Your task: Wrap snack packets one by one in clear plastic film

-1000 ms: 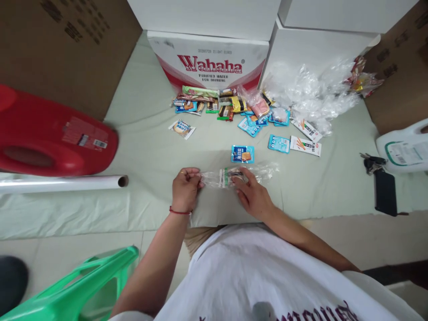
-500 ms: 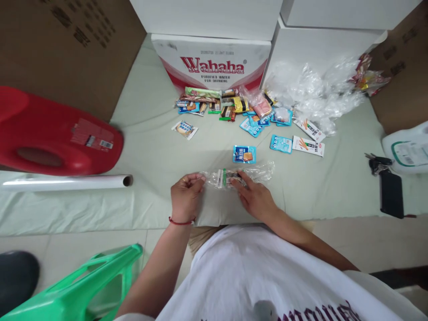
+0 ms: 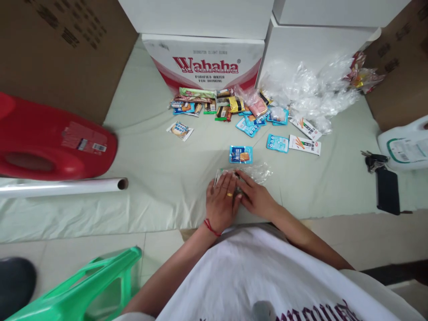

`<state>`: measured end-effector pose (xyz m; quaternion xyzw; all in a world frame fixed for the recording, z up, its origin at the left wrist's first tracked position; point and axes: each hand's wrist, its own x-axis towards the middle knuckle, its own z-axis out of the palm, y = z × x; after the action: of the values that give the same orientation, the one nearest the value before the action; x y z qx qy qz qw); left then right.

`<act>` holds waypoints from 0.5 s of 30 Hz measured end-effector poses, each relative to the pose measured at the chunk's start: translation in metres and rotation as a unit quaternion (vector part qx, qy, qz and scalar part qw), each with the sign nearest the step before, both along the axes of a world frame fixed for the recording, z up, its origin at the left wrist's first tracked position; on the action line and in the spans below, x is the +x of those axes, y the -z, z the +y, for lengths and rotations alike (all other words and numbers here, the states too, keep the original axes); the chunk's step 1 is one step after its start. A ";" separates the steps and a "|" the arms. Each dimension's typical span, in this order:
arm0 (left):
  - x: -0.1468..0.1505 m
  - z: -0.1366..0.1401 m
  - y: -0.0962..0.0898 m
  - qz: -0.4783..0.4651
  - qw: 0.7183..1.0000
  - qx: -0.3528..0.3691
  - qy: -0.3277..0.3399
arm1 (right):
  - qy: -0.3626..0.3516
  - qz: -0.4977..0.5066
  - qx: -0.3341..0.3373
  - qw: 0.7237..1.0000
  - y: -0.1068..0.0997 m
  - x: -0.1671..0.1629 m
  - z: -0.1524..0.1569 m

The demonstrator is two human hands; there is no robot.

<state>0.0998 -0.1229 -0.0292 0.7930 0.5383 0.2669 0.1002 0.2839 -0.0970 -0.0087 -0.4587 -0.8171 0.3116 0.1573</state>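
Note:
My left hand (image 3: 222,201), with a gold ring and a red string bracelet, lies flat with its fingers stretched over clear plastic wrap (image 3: 262,173). Beside it, my right hand (image 3: 258,196) rests on the same wrap, its index finger extended and its fingers apart. Between and beneath the hands is a small wrapped snack, mostly covered, so its kind cannot be made out. Just beyond the fingers lies a blue snack packet (image 3: 240,154).
Piled snacks (image 3: 223,107) sit before a Wahaha carton (image 3: 207,62). Crumpled clear plastic (image 3: 307,89) lies right of them. At left are a red jug (image 3: 90,138) and a white roll (image 3: 67,187); at right, keys (image 3: 373,160), a black phone-like slab (image 3: 388,191) and a white jug (image 3: 406,145).
My left hand has moved right from the wrap's left end and now lies over the snack, against my right hand. The wrap's left end no longer stretches out. My right hand has barely moved.

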 end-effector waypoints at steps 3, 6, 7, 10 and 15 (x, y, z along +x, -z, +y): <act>-0.006 -0.005 0.007 0.029 1.000 0.004 -0.001 | 0.002 0.101 -0.023 0.995 0.001 0.022 0.002; -0.013 -0.005 0.009 0.039 0.999 0.010 0.005 | 0.010 0.127 -0.097 0.987 -0.004 0.054 -0.005; -0.015 -0.004 0.009 0.040 0.999 0.013 0.012 | 0.017 0.132 -0.136 0.982 -0.007 0.066 -0.008; -0.019 -0.003 0.011 0.042 0.999 0.016 0.028 | 0.133 0.155 -0.230 0.952 -0.016 0.100 -0.008; -0.016 -0.002 0.014 0.041 0.999 0.026 0.024 | 0.312 0.146 -0.105 0.933 -0.029 0.111 0.028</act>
<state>0.0835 -0.1248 -0.0429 0.8185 0.5154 0.2457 0.0642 0.3950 -0.0692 0.0204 -0.6535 -0.5638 0.3945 0.3153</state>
